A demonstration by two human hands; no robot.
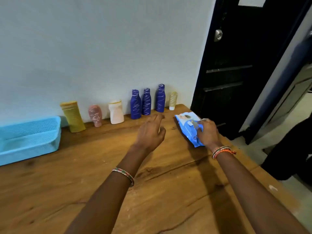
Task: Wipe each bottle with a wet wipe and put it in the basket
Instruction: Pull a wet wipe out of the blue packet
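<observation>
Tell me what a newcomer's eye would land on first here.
First, the two hands mid-table: the right hand pinches at the blue wet wipe pack, the left hand hovers open. Next, three dark blue bottles by the wall, and the light blue basket at far left.

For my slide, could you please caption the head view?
Right hand pinches the wet-wipe pack; left hand hovers open before seven bottles; blue basket waits.

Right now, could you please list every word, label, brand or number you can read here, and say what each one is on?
None can be read for certain.
Wet wipe pack: printed picture and a small round mark, too blurred to read.
Bottles: only scribbled lines, no lettering.
White paper on the door: no legible text.
</observation>
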